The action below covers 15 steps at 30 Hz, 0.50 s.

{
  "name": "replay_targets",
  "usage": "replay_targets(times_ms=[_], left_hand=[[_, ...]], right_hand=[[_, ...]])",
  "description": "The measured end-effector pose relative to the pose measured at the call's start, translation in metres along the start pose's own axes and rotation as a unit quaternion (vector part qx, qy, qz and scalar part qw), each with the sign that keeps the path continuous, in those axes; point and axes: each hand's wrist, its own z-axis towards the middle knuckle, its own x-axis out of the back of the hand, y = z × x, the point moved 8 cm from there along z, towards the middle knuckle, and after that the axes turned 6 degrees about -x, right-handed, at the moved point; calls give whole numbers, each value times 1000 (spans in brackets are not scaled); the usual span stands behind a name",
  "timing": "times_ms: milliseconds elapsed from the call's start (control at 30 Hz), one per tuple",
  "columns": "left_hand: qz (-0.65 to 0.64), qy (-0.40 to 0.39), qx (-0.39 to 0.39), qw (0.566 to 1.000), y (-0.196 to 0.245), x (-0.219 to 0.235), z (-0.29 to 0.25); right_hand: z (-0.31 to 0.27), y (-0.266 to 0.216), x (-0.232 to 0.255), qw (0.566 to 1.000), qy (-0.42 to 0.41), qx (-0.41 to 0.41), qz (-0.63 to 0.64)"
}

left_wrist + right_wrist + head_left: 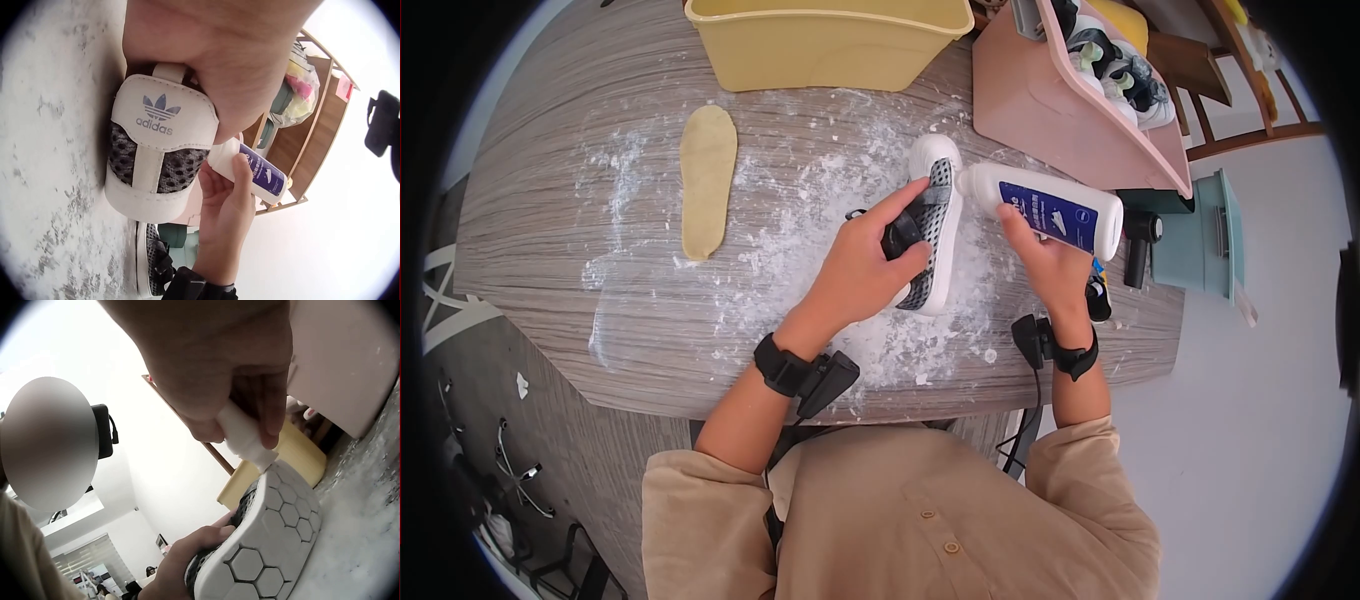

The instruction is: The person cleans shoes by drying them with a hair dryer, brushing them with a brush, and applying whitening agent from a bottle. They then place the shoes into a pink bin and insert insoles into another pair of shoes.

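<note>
A grey mesh sneaker with a white sole (941, 255) is tilted on its side over the table, gripped by my left hand (855, 265), with fingers at its opening and upper. Its white heel tab (159, 119) carries a blue adidas logo. In my right hand (1055, 275) is a white plastic bottle (1050, 212) with a blue label, tipped so its nozzle points left. The right wrist view shows the nozzle right at the sole's edge near the toe. Hexagon-patterned tread (281, 531) faces that camera.
A beige insole (707, 185) lies to the left. White powdery residue covers much of the wooden table (530, 270). Behind stand a yellow bin (830, 50) and a pink bin (1060, 120) holding shoes. Another mesh sneaker (149, 259) and a teal bin (1200, 240) are at the right.
</note>
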Motion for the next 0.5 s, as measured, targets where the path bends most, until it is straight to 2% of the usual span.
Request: replay_targets(times_ms=[133,333,433,500], left_hand=[[-1,10,-9,1000,-1,1,0],[4,8,-6,1000,-2,1,0],[4,9,-6,1000,-4,1,0],[-1,15,-17,1000,-1,1,0]], right_hand=[[-7,7,-1,999,-14,-23,-22],[-13,9,-4,997,-17,-69,27],[-17,0,-4,1000,-7,17,-3],[-19,6,-6,1000,-27,-8,4]])
